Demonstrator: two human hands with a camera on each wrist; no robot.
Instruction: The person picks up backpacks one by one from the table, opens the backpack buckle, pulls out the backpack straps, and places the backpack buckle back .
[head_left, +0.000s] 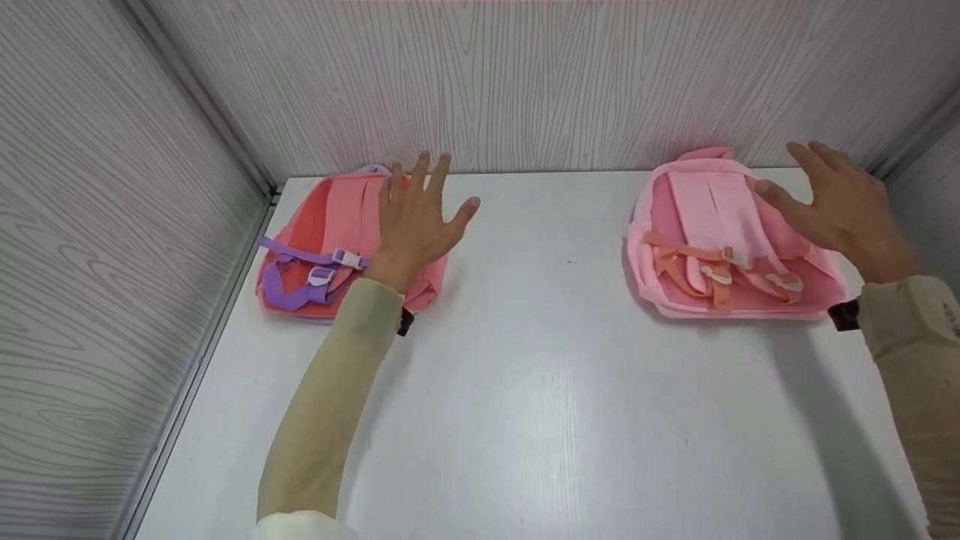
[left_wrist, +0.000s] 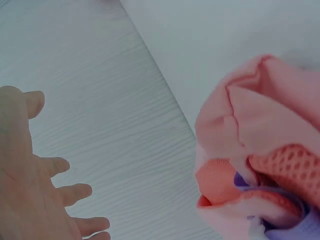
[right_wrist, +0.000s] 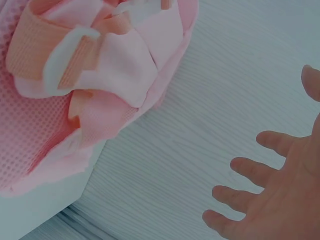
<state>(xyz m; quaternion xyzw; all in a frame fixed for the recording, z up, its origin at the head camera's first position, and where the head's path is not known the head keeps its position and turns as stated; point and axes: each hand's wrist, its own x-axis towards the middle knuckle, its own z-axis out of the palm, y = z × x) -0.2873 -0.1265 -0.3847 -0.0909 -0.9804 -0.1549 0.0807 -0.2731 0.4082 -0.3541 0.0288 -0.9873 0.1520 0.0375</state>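
Observation:
Two small backpacks lie strap side up on the white table at its far edge. The left one is a coral backpack with purple straps and white buckles. My left hand is over its right part, fingers spread and straight, holding nothing; in the left wrist view the bag's pink edge shows apart from the fingers. On the right is a light pink backpack with orange straps. Beside its upper right side my right hand hovers with straight fingers and holds nothing. Pale buckles show close in the right wrist view.
A grey wood-grain panel rises behind the table. Similar panels stand on the left and on the right, close to the right arm. A metal strip runs along the table's left edge.

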